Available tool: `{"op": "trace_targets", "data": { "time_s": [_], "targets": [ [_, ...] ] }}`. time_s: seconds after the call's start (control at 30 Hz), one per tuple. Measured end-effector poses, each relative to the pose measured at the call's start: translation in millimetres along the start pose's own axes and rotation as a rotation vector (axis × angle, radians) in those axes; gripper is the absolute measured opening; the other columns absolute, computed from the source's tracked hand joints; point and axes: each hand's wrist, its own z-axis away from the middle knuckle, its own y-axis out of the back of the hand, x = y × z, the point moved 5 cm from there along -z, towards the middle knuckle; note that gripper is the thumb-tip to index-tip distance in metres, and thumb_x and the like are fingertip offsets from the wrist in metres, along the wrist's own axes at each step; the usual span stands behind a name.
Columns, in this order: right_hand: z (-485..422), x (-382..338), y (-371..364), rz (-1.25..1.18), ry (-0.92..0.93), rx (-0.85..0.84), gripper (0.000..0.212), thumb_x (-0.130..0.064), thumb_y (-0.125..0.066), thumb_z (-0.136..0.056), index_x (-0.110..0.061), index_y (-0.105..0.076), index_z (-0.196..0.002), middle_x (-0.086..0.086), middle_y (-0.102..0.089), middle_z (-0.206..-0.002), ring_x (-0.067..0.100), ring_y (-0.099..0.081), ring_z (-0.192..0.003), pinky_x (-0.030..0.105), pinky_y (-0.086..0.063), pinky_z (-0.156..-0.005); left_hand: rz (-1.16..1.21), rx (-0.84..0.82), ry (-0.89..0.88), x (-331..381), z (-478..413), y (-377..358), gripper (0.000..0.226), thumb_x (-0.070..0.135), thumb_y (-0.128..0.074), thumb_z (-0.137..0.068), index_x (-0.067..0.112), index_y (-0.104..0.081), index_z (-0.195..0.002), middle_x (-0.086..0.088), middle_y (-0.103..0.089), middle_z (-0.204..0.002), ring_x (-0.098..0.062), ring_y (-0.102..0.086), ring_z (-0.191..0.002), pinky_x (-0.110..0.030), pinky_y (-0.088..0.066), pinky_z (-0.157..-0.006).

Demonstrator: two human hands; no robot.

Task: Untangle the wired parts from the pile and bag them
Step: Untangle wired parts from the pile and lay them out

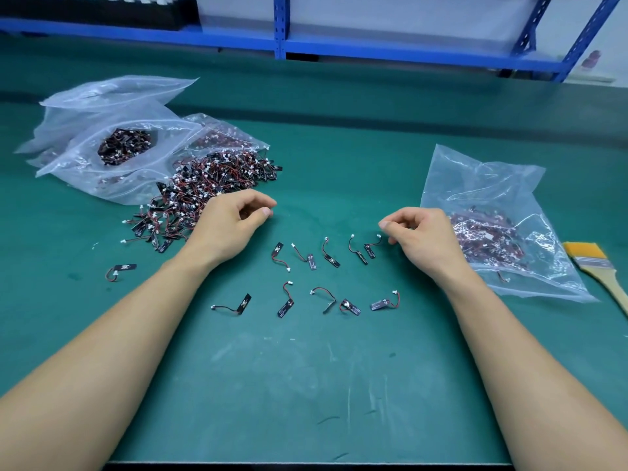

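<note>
– Both forearms reach in over the near edge of the mat (306,385). What are the hands doing?

– The left hand (234,220) is at the near right edge of the pile (210,188). Its fingers are loosely curled, the thumb tip is close to the forefinger, and nothing shows between them. The right hand (421,232) is curled much the same, narrow. Its lower fingertips are just beside the white plug of the rightmost part in the far row, but I cannot tell whether they touch it.

– And the separated ones?

– Ten parts (331,260) lie singly on the mat in two rows of five, between the hands and nearer. A stray part (122,268) lies alone to the left, near the pile.

– Containers?

– Clear bags are heaped at the far left, against the pile. The open bag (85,154) on top gapes and shows a dark clump of parts inside; another behind the pile also holds some. The right bag (492,185) lies flat just beyond the right hand, with a red-and-black tangle of parts in it. A brush (598,266) lies just right of that bag.
</note>
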Motion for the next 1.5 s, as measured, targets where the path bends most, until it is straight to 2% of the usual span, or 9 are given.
{"op": "trace_targets", "data": {
  "time_s": [0.07, 0.2, 0.27, 0.4, 0.53, 0.67, 0.83, 1.23, 1.5],
  "targets": [
    [-0.2, 0.4, -0.2, 0.003, -0.001, -0.001, 0.015, -0.018, -0.072, -0.086, -0.022, -0.074, -0.072, -0.009, -0.063, -0.052, 0.001, -0.049, -0.048, 0.010, -0.037, -0.048, -0.015, 0.003, -0.009, -0.8, -0.9, -0.3, 0.016, 0.015, -0.066, -0.094, 0.028, -0.073, -0.101, 0.015, -0.072, -0.091, -0.007, -0.065, -0.084, -0.011, -0.047, -0.079],
    [0.1, 1.0, -0.9, -0.007, -0.010, -0.005, 0.016, -0.019, -0.072, -0.086, -0.022, -0.073, -0.070, -0.009, -0.064, -0.053, 0.000, -0.048, -0.046, 0.011, -0.037, -0.046, -0.018, -0.009, -0.038, 0.1, -1.1, -1.9, 0.019, 0.012, -0.065, -0.094, 0.026, -0.073, -0.103, 0.022, -0.069, -0.092, 0.012, -0.059, -0.078, -0.002, -0.040, -0.075],
    [0.1, 1.1, -0.9, -0.012, -0.011, -0.006, 0.017, -0.018, -0.072, -0.086, -0.022, -0.073, -0.070, -0.009, -0.064, -0.053, -0.001, -0.047, -0.045, 0.011, -0.036, -0.045, -0.030, -0.018, -0.055, 0.7, -0.9, -2.1, 0.019, 0.011, -0.065, -0.094, 0.024, -0.073, -0.105, 0.023, -0.068, -0.092, 0.015, -0.058, -0.077, 0.000, -0.037, -0.074],
    [0.1, 1.1, -1.7, -0.012, -0.014, -0.012, 0.017, -0.019, -0.072, -0.085, -0.022, -0.073, -0.069, -0.008, -0.063, -0.053, 0.000, -0.046, -0.044, 0.011, -0.036, -0.045, -0.063, -0.045, -0.067, 1.4, 0.3, -3.6, 0.020, 0.013, -0.065, -0.094, 0.029, -0.073, -0.102, 0.022, -0.069, -0.090, 0.007, -0.058, -0.076, -0.002, -0.038, -0.071],
    [0.1, 1.8, -1.3, -0.010, -0.012, -0.011, 0.016, -0.020, -0.072, -0.085, -0.022, -0.073, -0.070, -0.009, -0.064, -0.055, 0.001, -0.046, -0.046, 0.011, -0.036, -0.045, -0.079, -0.059, -0.065, 1.6, 0.1, -5.3, 0.019, 0.013, -0.065, -0.093, 0.028, -0.075, -0.099, 0.012, -0.073, -0.096, -0.007, -0.064, -0.085, -0.007, -0.042, -0.075],
    [0.4, 1.3, -1.4, -0.004, -0.003, -0.012, 0.016, -0.020, -0.072, -0.085, -0.023, -0.073, -0.069, -0.009, -0.064, -0.054, 0.001, -0.046, -0.045, 0.011, -0.036, -0.045, -0.076, -0.072, -0.059, 2.2, 0.6, -5.9, 0.019, 0.013, -0.066, -0.093, 0.028, -0.076, -0.097, 0.012, -0.073, -0.097, -0.010, -0.066, -0.092, -0.019, -0.047, -0.085],
    [0.2, 1.8, -1.1, -0.011, -0.006, -0.013, 0.016, -0.020, -0.072, -0.086, -0.022, -0.073, -0.070, -0.008, -0.064, -0.054, 0.002, -0.046, -0.046, 0.012, -0.036, -0.046, -0.080, -0.072, -0.049, 1.6, -0.1, -5.3, 0.019, 0.014, -0.066, -0.093, 0.030, -0.076, -0.097, 0.011, -0.073, -0.097, -0.012, -0.065, -0.093, -0.028, -0.049, -0.089],
    [1.2, 1.8, -2.0, 0.001, -0.007, -0.013, 0.016, -0.020, -0.071, -0.086, -0.022, -0.073, -0.070, -0.009, -0.065, -0.055, 0.001, -0.045, -0.045, 0.011, -0.036, -0.044, -0.058, -0.059, -0.048, -1.6, -1.5, -5.9, 0.019, 0.014, -0.066, -0.092, 0.030, -0.076, -0.095, 0.017, -0.072, -0.094, -0.005, -0.065, -0.090, -0.006, -0.042, -0.080],
    [1.0, 1.8, -2.1, 0.000, -0.009, -0.017, 0.017, -0.020, -0.071, -0.086, -0.022, -0.073, -0.069, -0.008, -0.065, -0.056, 0.002, -0.045, -0.045, 0.011, -0.035, -0.044, -0.052, -0.058, -0.052, -0.6, -1.2, -5.5, 0.019, 0.014, -0.067, -0.092, 0.030, -0.076, -0.094, 0.014, -0.073, -0.094, -0.005, -0.064, -0.088, -0.008, -0.042, -0.079]
  ]
}}
